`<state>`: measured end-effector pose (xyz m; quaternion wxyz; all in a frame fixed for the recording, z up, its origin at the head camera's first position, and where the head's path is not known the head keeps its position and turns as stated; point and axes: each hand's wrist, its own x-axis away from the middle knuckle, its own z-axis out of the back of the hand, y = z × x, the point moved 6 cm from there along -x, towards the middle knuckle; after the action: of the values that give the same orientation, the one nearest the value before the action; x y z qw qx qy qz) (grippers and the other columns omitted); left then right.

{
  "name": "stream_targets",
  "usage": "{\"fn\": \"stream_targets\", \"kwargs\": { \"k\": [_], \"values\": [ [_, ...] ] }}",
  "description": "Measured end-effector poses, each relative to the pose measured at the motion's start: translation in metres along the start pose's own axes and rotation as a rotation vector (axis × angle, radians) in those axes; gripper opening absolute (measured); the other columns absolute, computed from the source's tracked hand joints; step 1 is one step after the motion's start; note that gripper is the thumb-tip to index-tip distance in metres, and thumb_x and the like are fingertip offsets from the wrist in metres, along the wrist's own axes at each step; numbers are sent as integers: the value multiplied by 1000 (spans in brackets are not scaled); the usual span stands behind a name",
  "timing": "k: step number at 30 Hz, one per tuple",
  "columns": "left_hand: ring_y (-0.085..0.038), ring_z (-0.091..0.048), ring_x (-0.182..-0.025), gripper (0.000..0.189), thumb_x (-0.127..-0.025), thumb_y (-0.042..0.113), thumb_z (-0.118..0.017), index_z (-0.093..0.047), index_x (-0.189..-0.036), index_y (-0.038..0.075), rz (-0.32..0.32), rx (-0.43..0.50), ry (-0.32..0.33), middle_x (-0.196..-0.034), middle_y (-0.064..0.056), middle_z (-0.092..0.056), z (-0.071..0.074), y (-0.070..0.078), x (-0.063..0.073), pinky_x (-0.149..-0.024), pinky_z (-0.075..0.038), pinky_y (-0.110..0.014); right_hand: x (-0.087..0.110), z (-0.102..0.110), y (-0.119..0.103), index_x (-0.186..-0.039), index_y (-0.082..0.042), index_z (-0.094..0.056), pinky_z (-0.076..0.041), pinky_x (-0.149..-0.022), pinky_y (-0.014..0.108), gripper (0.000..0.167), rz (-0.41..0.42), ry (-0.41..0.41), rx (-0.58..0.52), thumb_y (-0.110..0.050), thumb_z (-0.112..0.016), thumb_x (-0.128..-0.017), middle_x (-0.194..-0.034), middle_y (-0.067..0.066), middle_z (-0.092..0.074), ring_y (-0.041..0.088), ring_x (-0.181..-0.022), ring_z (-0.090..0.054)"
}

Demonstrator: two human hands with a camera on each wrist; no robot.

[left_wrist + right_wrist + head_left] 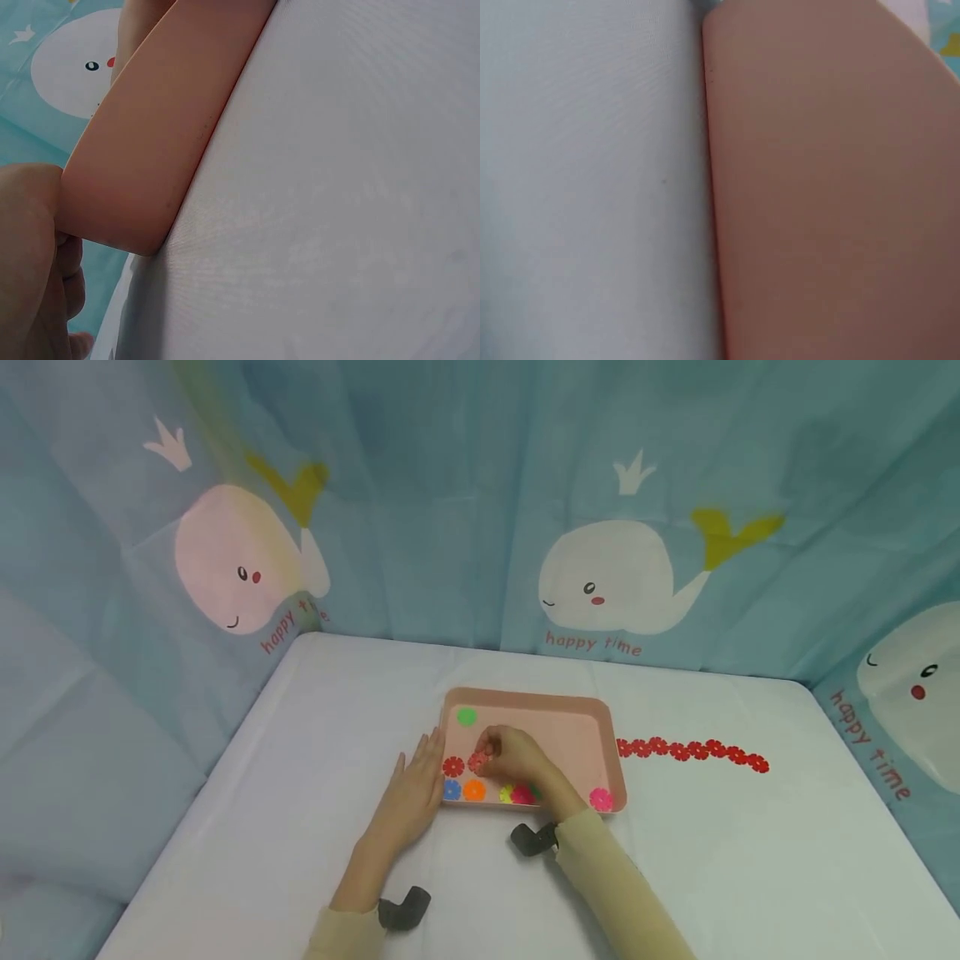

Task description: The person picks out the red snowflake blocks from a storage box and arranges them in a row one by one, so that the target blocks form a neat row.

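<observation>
A shallow pink tray (540, 697) lies on the white table with several coloured flower-shaped discs in it. My left hand (411, 793) rests along the tray's left side with its fingers straight; in the left wrist view the hand (26, 247) touches the tray's corner (142, 165). Over the tray's left half, my right hand (513, 756) has curled fingers and pinches a red flower-shaped disc (477, 763). Another red disc (453, 767) lies just left of it. In the right wrist view only the tray's outer wall (825, 180) and the table show; the hand is out of sight.
A green disc (467, 717) lies in the tray's back left corner. Blue (452, 790), orange (474, 790) and pink discs (601, 799) lie along its front wall, with others partly hidden. A row of several red discs (679, 751) stretches right from the tray across the table.
</observation>
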<state>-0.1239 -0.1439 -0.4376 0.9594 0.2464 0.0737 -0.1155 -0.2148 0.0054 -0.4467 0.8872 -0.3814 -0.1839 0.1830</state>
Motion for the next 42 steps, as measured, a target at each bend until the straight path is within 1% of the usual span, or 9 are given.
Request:
{"fn": "stream_targets", "kwargs": {
  "k": [5,12,17,21,25,28,31,36,42],
  "values": [
    [-28,-22,-141,60,-96,19,-49,-25,-149,2,10,3,7,-154,-9,-24,-4,1,7,-109,-19,-58,5,-3,5,-83,-18,-62,-48,-65,27,22,24,20,-24,-15,-81,-73,-77,-1,-57,17,-77,-52],
    [-28,-23,-140,61,-96,19,-51,-25,-149,3,27,18,8,-153,-9,-25,-12,4,22,-108,-20,-58,16,-9,12,-81,-13,-64,-48,-66,25,13,65,25,-126,-10,-76,-77,-73,-4,-60,14,-71,-55],
    [-29,-25,-139,60,-96,19,-51,-26,-149,3,23,9,11,-153,-9,-26,-17,6,29,-107,-22,-59,26,-3,20,-81,-12,-67,-49,-65,26,9,92,94,-197,-12,-76,-79,-73,-5,-62,14,-70,-55],
    [-29,-25,-139,59,-97,18,-49,-26,-148,3,17,9,17,-153,-9,-26,-19,8,30,-107,-22,-59,37,10,26,-83,-13,-68,-50,-64,26,8,86,160,-237,-15,-75,-80,-75,-5,-64,15,-70,-56],
    [-30,-26,-139,57,-97,17,-48,-27,-148,1,5,11,37,-153,-10,-27,-16,10,27,-106,-22,-60,51,26,29,-85,-13,-69,-51,-64,27,8,68,210,-286,-17,-74,-81,-80,-3,-67,17,-72,-59],
    [-30,-26,-139,56,-98,18,-47,-28,-147,1,0,2,43,-153,-10,-26,-14,10,25,-106,-23,-60,58,39,33,-87,-13,-69,-53,-68,26,8,56,243,-332,-17,-73,-83,-85,-2,-69,17,-76,-62],
    [-30,-25,-139,55,-98,19,-46,-27,-148,2,0,-2,43,-153,-9,-25,-13,10,22,-107,-22,-59,63,54,39,-88,-11,-69,-54,-70,25,8,47,291,-361,-15,-73,-83,-85,0,-70,18,-77,-64],
    [-30,-26,-139,55,-98,18,-46,-27,-148,2,-2,4,54,-153,-9,-26,-10,8,16,-106,-22,-60,70,75,48,-91,-6,-68,-54,-73,23,10,58,357,-366,-11,-72,-83,-88,5,-69,20,-79,-65],
    [-31,-26,-138,55,-98,18,-46,-28,-147,2,-7,1,69,-153,-9,-26,-5,7,10,-106,-23,-59,75,96,64,-96,-5,-67,-53,-73,23,13,-20,409,-356,-11,-70,-85,-93,7,-69,19,-82,-65]
  ]
}}
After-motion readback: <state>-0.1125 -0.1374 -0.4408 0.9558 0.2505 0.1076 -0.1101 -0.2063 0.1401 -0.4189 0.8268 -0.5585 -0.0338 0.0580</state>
